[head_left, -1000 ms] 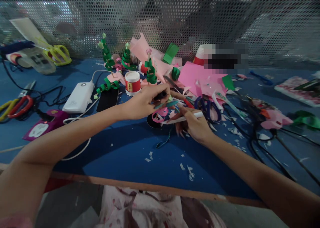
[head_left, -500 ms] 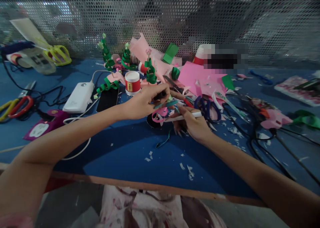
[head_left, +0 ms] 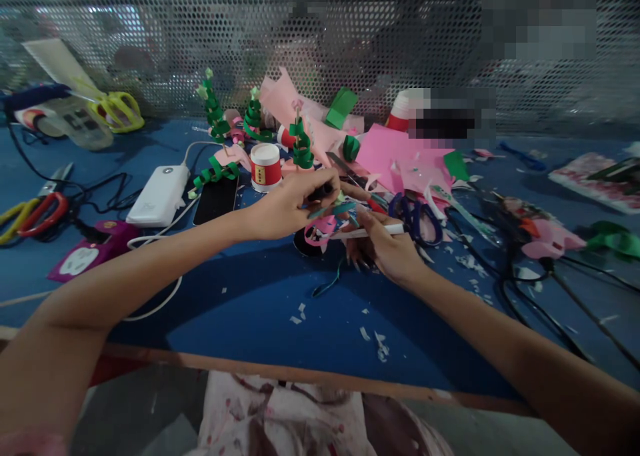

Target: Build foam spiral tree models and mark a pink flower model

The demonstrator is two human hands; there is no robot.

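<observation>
Head view, centre of frame: we note a teal strip (head_left: pixel 344 209), thin and slightly curved, spanning the short gap between the two hands above the blue tabletop (head_left: pixel 225 329). Left hand (head_left: pixel 311 199) is closed, fingers curled, the strip pinched at the fingertips; a dark object (head_left: pixel 323 191) shows inside the curl, too shadowed for us to identify. Right hand (head_left: pixel 387 246) is closed too, thumb and forefinger meeting at the strip's other end, a white pen-like stick (head_left: pixel 395 229) lodged between the fingers. Whether those fingertips grip the strip or only touch it, we cannot tell. Just below the left hand, a pink paper loop (head_left: pixel 320 233) by a dark round piece (head_left: pixel 304 244). Right of the right hand, navy-handled scissors (head_left: pixel 425 233). Above the left hand, we record an upright green paper spiral (head_left: pixel 303 146) and, beside it, a red-and-white tub (head_left: pixel 267 169). Pink sheets (head_left: pixel 395 156) heap up right of centre. Left of the tub: black phone (head_left: pixel 215 199), white power bank (head_left: pixel 159 196), then a purple socket block (head_left: pixel 80 263) toward the lower left. Far left, red-and-yellow scissors (head_left: pixel 45 213). Paper scraps (head_left: pixel 381 346) dot the lower centre; a perforated metal screen (head_left: pixel 200 43) fills the top.
</observation>
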